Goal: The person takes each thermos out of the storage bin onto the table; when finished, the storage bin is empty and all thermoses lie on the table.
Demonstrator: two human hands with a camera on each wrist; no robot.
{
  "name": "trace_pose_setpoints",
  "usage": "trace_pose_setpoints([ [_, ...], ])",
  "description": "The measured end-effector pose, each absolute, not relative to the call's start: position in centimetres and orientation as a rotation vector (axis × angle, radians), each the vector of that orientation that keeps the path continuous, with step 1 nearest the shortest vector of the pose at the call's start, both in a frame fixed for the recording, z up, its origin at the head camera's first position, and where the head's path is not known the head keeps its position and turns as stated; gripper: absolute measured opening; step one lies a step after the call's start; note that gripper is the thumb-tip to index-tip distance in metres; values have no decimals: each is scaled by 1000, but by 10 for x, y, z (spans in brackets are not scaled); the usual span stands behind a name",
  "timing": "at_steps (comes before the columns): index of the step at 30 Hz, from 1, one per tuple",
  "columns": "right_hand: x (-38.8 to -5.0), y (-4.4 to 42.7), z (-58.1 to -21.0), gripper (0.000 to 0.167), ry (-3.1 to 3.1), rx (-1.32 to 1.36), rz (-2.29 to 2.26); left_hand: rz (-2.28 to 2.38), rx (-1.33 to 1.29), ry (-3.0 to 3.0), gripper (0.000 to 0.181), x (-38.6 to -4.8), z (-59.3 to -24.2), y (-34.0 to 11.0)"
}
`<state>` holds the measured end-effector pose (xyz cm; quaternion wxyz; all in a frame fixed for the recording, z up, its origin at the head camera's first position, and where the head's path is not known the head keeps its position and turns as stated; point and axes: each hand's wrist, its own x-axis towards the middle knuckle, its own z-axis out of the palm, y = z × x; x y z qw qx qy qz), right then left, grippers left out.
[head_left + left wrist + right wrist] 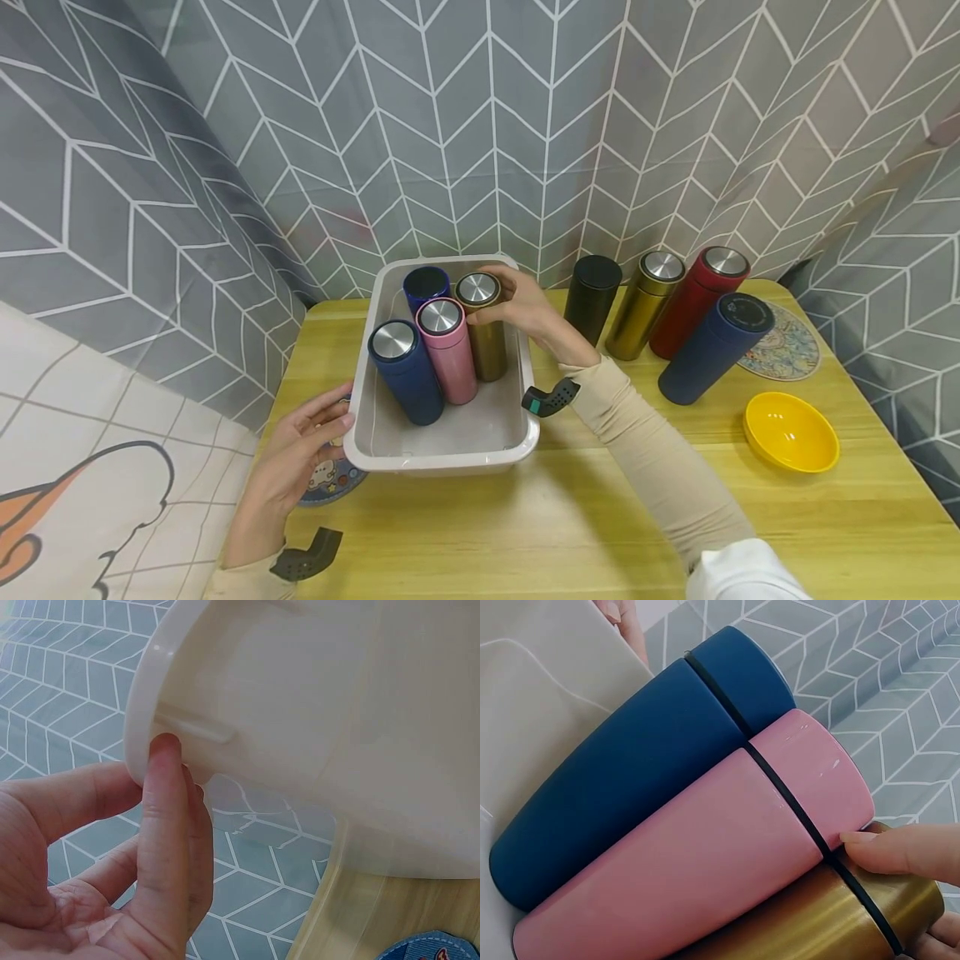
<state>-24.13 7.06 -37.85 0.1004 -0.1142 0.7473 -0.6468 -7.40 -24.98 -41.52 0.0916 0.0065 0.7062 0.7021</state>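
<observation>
Looks about half-and-half, transfer direction unclear: four vacuum flasks (452, 367) in the white plastic tub (442, 462), right hand (525, 305) gripping the gold flask (491, 354) there near its lid, left hand (296, 450) pinching the rim, four more flasks (675, 327) standing on the table (600, 533).

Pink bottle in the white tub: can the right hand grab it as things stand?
Probably not yet: the right hand holds the gold bottle right beside the pink bottle, and would likely have to let go first.
</observation>
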Motion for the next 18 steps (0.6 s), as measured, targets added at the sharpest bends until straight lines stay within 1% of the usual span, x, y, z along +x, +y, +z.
trace_pose_setpoints([
  [18, -231, 82, -364, 68, 2257, -349, -1921, 2089, 32, 2092, 50, -74, -414, -250],
])
